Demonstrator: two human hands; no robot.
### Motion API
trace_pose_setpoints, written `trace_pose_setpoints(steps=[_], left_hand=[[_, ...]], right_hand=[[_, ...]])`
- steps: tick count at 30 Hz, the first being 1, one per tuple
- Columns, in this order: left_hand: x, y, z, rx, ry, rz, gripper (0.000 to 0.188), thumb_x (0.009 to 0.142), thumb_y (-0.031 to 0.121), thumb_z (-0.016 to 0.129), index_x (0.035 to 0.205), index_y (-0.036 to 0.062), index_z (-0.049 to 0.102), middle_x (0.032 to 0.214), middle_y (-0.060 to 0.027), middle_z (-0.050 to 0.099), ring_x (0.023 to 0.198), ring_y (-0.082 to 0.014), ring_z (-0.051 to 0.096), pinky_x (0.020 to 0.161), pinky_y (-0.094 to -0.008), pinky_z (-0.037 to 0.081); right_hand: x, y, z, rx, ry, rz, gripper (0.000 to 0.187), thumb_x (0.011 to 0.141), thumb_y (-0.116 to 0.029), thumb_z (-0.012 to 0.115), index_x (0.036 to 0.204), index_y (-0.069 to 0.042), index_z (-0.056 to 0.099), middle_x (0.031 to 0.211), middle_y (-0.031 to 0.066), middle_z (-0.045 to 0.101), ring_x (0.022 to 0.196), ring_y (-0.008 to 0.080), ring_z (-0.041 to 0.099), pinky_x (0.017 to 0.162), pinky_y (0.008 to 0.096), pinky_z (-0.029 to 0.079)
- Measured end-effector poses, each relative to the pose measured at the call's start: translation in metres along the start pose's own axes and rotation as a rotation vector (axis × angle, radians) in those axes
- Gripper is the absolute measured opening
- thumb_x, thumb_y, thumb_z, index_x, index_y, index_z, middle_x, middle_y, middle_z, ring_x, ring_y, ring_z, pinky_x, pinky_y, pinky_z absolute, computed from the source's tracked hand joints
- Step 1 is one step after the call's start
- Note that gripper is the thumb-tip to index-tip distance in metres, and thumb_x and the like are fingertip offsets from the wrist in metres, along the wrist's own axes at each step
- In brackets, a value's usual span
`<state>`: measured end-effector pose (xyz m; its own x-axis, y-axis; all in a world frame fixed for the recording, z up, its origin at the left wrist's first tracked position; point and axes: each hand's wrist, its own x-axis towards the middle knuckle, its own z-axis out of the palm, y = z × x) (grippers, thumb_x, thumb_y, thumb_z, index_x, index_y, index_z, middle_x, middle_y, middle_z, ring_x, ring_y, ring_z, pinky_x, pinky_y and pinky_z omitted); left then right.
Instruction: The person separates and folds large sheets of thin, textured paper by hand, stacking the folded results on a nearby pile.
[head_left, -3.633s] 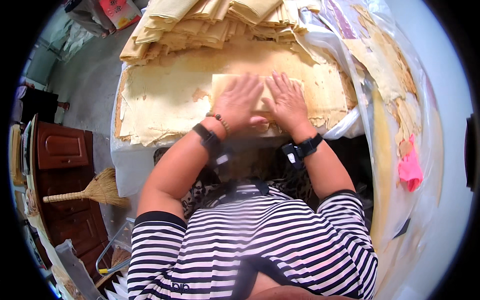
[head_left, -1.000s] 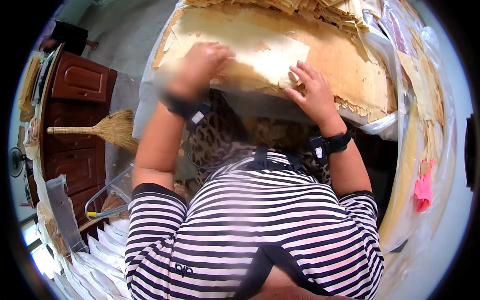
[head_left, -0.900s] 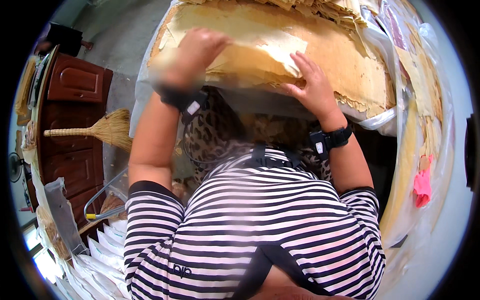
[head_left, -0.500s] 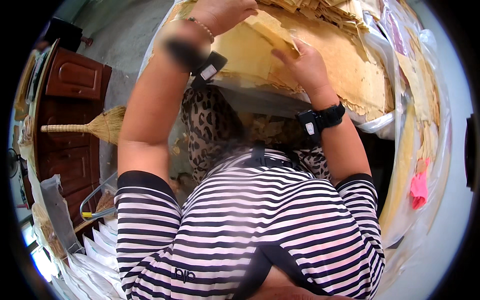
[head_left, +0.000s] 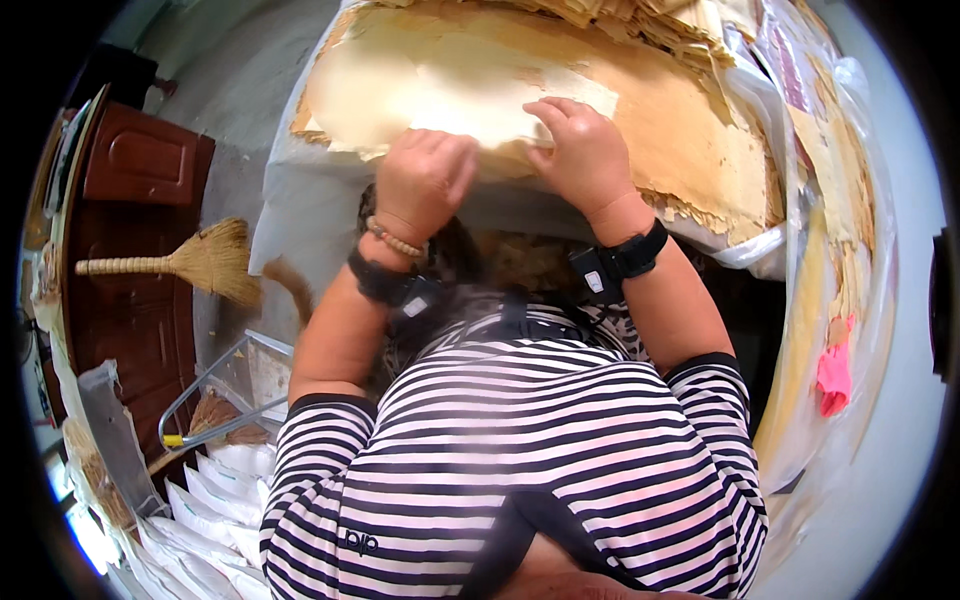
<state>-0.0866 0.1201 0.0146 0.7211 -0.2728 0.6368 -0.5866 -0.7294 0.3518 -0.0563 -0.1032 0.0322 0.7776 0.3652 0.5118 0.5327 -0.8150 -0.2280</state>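
Observation:
A broad stack of thin, brittle, yellowish sheets (head_left: 690, 150) with ragged edges lies in front of me. A paler sheet (head_left: 490, 100) rests flat on top, its surface very bright. My left hand (head_left: 425, 180) is over the near edge of the stack, its fingers bent and smeared by motion. My right hand (head_left: 585, 155) hovers at the pale sheet's near right side, thumb and fingers apart, with nothing visible between them. Beads circle my left wrist, and each wrist bears a black strap with a small box.
More torn sheets (head_left: 650, 25) are heaped at the far side. Clear plastic (head_left: 780, 245) edges the stack at right, with a pink cloth (head_left: 833, 380) beyond. To the left are a straw broom (head_left: 215, 260), reddish-brown cabinets (head_left: 140, 155), a metal frame (head_left: 205, 385) and a brown furry shape (head_left: 290, 285).
Both hands held up a thin sheet before; now a pale sheet lies flat. The left hand has come nearer me and the right hand slightly left. The furry shape has appeared by the broom.

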Motion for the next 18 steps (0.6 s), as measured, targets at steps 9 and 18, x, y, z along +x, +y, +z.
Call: trace_pose_setpoints(steps=[9,18], left_hand=[[-0.009,0.013,0.008,0.006,-0.057,0.057,0.016,0.084,0.014,0.072,0.099,0.0081,0.068,0.11,-0.0096,0.07,0.106,-0.0281,0.065,0.093,-0.0399,0.051],[0.01,0.006,0.044,0.036,-0.132,0.182,0.033,0.083,0.028,0.073,0.112,0.0129,0.066,0.123,-0.0059,0.063,0.12,-0.0248,0.056,0.099,-0.0388,0.045]], right_hand=[[0.006,-0.011,0.026,0.095,0.144,0.245,0.011,0.09,-0.024,0.07,0.093,-0.017,0.078,0.083,0.0068,0.072,0.071,0.025,0.068,0.067,0.0343,0.055],[-0.018,0.012,0.013,0.881,0.445,0.644,0.022,0.097,-0.019,0.07,0.096,0.002,0.073,0.079,-0.0028,0.068,0.07,0.0041,0.057,0.062,0.0207,0.046]])
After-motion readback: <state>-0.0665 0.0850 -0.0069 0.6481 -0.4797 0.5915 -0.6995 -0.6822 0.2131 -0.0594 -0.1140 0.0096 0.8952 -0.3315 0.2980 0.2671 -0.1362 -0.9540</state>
